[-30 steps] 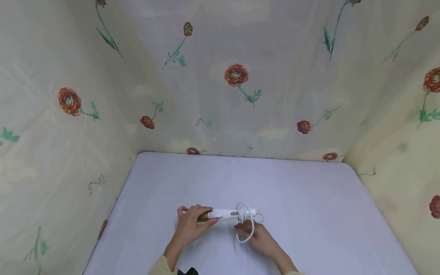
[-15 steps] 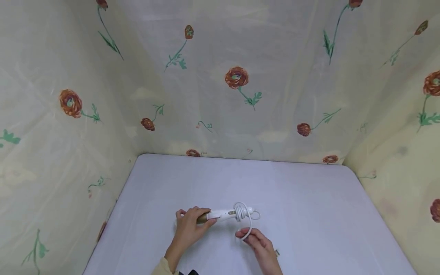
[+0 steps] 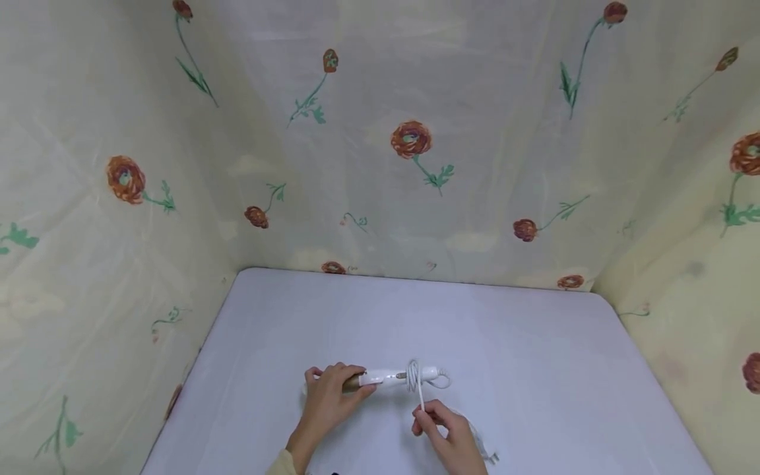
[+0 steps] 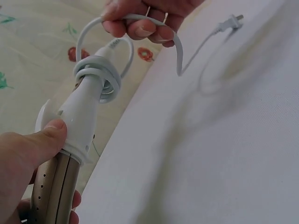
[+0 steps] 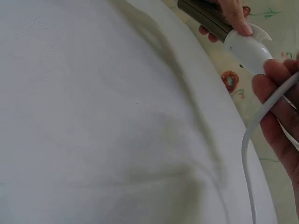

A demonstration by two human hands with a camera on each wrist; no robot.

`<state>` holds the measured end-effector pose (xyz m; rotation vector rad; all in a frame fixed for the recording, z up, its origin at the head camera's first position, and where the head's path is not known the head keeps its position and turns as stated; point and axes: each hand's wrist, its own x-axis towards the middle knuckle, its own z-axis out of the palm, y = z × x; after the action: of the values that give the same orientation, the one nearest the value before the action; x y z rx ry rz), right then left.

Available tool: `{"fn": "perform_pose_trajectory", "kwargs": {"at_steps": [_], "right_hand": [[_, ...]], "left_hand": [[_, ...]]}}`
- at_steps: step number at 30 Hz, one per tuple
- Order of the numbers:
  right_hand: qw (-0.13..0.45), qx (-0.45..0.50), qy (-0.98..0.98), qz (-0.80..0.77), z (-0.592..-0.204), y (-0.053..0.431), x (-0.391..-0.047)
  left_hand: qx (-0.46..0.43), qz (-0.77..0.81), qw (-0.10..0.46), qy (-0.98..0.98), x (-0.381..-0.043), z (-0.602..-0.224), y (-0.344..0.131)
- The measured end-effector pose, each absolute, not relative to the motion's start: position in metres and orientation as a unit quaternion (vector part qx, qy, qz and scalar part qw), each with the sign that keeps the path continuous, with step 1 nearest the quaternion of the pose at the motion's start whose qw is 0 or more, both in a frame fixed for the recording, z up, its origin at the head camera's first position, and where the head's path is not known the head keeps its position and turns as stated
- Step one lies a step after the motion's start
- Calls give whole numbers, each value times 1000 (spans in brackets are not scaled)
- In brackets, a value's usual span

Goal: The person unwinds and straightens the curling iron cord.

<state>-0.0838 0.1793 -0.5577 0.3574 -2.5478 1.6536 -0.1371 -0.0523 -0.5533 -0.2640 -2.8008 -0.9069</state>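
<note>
A curling iron [image 3: 380,377] with a white handle and a bronze barrel [image 4: 53,186] is held raised over the white table. My left hand [image 3: 329,399] grips it where barrel meets handle, the thumb lying on the white part. White cord [image 4: 96,70] is wound in several turns around the handle's far end. Between thumb and fingers, my right hand [image 3: 446,432] pinches a stretch of this cord just off the coils. From there the loose cord [image 5: 247,158] hangs down, ending in a two-pin plug [image 4: 231,22] below and right of the right hand.
The white tabletop [image 3: 534,349] has rounded back corners. Cream cloth [image 3: 475,86] printed with orange flowers encloses its back and both sides.
My right hand has moved from beside the coils down toward me, drawing the cord's big loop into a straight stretch. The plug has come into view. The left hand keeps its grip.
</note>
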Motion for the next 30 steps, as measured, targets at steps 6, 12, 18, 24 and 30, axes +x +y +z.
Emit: {"fn": "perform_pose_trajectory", "kwargs": {"at_steps": [6, 12, 18, 24, 30], "right_hand": [[-10, 204, -853, 480, -546, 185, -91], [13, 243, -855, 458, -537, 189, -97], [53, 259, -851, 453, -533, 187, -101], [112, 276, -863, 408, -529, 190, -103], [115, 277, -876, 378, -522, 196, -108]], "left_hand": [[-87, -302, 88, -945, -135, -555, -54], [-103, -312, 88, -940, -134, -555, -55], [-114, -307, 107, -939, -134, -554, -56], [-126, -300, 119, -938, -135, -554, -56], [-130, -282, 112, -944, -136, -555, -55]]}}
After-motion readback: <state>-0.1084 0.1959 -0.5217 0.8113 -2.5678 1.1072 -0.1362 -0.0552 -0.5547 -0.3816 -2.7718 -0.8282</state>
